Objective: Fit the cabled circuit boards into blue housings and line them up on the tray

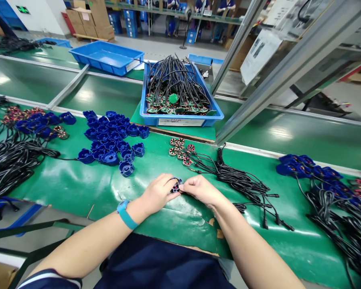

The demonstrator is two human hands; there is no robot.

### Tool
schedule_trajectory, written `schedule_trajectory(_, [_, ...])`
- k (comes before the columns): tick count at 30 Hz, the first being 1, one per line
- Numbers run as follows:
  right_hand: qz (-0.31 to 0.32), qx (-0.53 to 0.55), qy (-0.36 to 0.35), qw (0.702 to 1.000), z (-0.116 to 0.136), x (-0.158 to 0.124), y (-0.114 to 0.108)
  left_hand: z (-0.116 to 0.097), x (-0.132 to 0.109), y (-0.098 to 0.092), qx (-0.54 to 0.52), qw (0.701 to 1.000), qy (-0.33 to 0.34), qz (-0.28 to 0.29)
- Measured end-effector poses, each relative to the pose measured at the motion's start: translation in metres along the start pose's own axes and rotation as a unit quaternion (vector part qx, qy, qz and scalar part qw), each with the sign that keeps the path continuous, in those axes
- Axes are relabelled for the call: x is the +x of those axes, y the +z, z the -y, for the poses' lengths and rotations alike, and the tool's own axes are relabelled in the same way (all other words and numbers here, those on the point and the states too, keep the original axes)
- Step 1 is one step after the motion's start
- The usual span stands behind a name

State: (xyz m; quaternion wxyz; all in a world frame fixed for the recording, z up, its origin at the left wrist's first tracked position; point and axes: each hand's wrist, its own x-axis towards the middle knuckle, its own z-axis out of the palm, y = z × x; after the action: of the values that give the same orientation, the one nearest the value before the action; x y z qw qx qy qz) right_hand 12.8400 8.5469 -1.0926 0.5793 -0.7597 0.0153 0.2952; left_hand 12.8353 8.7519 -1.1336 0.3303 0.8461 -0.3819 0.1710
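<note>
Near the front middle of the bench, my left hand [160,193] is closed round a small dark blue plastic housing [177,190] with coloured wires showing inside. My right hand [200,189] pinches at the housing's right edge; what lies between its thumb and finger is too small to make out. Beyond my hands lie several round copper-wound coils [178,147], some with black cables [240,180] running off to the right. A cluster of blue plastic housings [110,138] sits to the left.
A blue bin [183,120] holding green circuit boards with black cables stands behind the coils. Another blue tray [108,56] is at the back left. Cable heaps [15,160] lie far left, more blue housings [307,166] at right. A metal post [267,76] rises beside the bin.
</note>
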Motion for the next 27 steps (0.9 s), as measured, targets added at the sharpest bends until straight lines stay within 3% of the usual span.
schedule_trajectory(4, [-0.020, -0.018, 0.006, 1.000, -0.002, 0.003, 0.001, 0.000, -0.002, -0.001, -0.010, 1.000, -0.017, 0.006])
schedule_trajectory(7, [-0.081, -0.038, 0.000, 0.996, -0.008, 0.004, 0.002, 0.001, -0.004, 0.000, 0.002, 1.000, -0.029, -0.007])
schedule_trajectory(10, [-0.146, -0.048, -0.047, 0.987, -0.016, 0.004, 0.008, 0.002, -0.005, 0.001, 0.010, 0.999, -0.033, -0.015])
schedule_trajectory(14, [-0.170, -0.091, -0.096, 0.977, -0.017, 0.005, 0.019, 0.001, -0.002, 0.004, 0.007, 1.000, -0.015, -0.019])
schedule_trajectory(19, [-0.221, -0.145, -0.056, 0.963, -0.004, 0.008, 0.028, -0.002, 0.003, 0.007, 0.061, 0.998, 0.009, -0.023])
schedule_trajectory(23, [-0.271, -0.248, -0.033, 0.929, 0.005, 0.010, 0.032, -0.001, 0.006, 0.008, 0.096, 0.995, 0.025, -0.022])
schedule_trajectory(27, [-0.271, -0.301, -0.025, 0.914, 0.012, 0.014, 0.031, 0.005, 0.012, 0.007, 0.103, 0.994, 0.020, -0.005])
